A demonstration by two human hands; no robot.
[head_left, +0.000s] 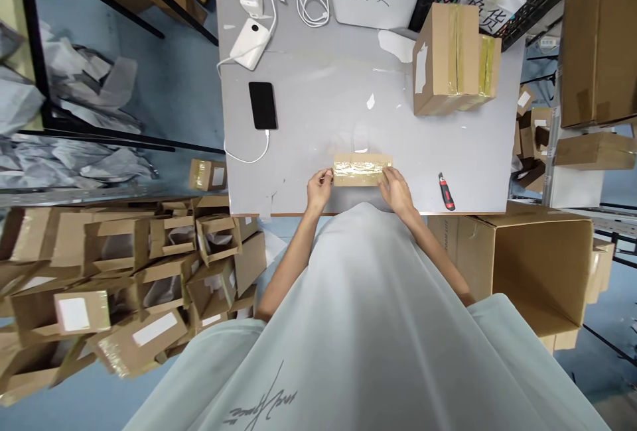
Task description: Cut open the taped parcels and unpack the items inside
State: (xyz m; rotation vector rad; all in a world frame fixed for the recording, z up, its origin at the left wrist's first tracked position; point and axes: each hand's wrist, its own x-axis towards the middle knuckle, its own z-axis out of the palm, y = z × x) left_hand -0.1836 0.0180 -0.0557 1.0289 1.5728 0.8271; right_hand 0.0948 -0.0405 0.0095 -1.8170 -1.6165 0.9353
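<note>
"What do you have under the hands?"

"I see a taped carton [363,171] flat on the table [323,99]. At its left end, the left hand [318,191] has its fingers curled together; I can't tell whether they pinch cardboard. The right hand [397,191] lays bent fingers over the carton's right end."

"What could go wrong?"

"I'd judge the tape [355,167] slick, so uneven pressure might skew the carton. Right of it lies a utility knife [446,192]; a wide right-arm sweep could knock that. Left of the carton and farther out, the phone [263,106] trails a cable [249,162]; a snagged left sleeve or wrist could drag both."
</note>
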